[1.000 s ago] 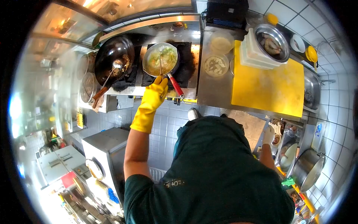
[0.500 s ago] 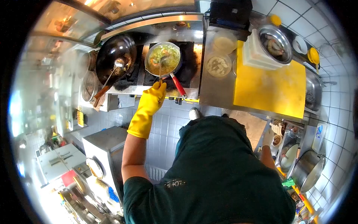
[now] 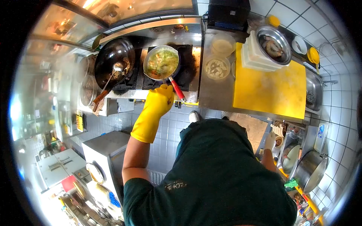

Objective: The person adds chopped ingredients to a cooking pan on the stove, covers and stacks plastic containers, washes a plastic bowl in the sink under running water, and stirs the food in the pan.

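Observation:
In a yellow rubber glove, my left hand is closed at the front of the stove, beside the red handle of a saucepan. It grips the handle of a ladle, whose bowl is hidden in the soup of pale broth with green and orange pieces. My right hand, in a pale glove, is low on the right near stacked dishes on a shelf; its fingers are too small to make out.
Left of the saucepan, a black wok holds a second ladle. On the right counter are a yellow cutting board, white containers under a steel bowl of shrimp, and a bowl of pale slices. A sink lies beyond.
My left hand has come back a little from the saucepan and lower. The ladle bowl, visible in the soup before, is now out of sight. My right hand stays by the shelf.

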Demonstrator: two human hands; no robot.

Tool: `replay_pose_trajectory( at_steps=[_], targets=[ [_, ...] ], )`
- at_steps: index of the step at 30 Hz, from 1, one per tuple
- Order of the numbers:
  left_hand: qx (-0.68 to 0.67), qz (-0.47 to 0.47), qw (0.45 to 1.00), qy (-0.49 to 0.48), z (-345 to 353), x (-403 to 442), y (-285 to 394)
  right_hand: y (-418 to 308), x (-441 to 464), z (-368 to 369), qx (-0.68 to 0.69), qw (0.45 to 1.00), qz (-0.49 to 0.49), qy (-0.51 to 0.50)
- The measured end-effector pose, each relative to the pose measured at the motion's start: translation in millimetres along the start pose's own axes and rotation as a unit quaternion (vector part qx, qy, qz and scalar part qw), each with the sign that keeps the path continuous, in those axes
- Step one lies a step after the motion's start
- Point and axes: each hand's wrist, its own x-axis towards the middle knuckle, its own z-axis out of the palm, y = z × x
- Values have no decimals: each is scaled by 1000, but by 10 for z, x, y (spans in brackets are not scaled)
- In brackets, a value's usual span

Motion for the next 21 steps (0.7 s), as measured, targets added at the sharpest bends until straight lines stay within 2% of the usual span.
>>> replay_pose_trajectory(
  at_steps=[1,4,6,9,10,13,16,19,20,21],
  targets=[
    [-25,15,999,23,-87,37,51,-93,-71,-44,3,999,-35,11],
    [-115,20,990,86,-24,122,-82,-287,-133,-127,77,988,126,-52],
    [-55,-32,996,60,73,118,-163,-221,-98,-133,93,986,118,-77],
    [33,-64,995,-66,6,35,-39,-169,-89,-78,180,974,124,-62],
    [0,-46,998,-37,-45,20,-6,-164,-85,-62,218,966,127,-52],
    [-110,-9,993,38,-184,-14,-17,-228,-88,-101,167,975,125,-74],
    [-94,3,986,136,-204,46,-86,-218,-111,-50,212,963,156,-58],
    [-64,19,990,121,25,50,-428,684,112,361,114,993,28,-6],
    [-52,33,991,116,126,30,-568,623,81,361,153,987,47,-14],
    [-10,33,997,67,229,-22,-709,486,23,331,192,979,68,-22]
  ],
)
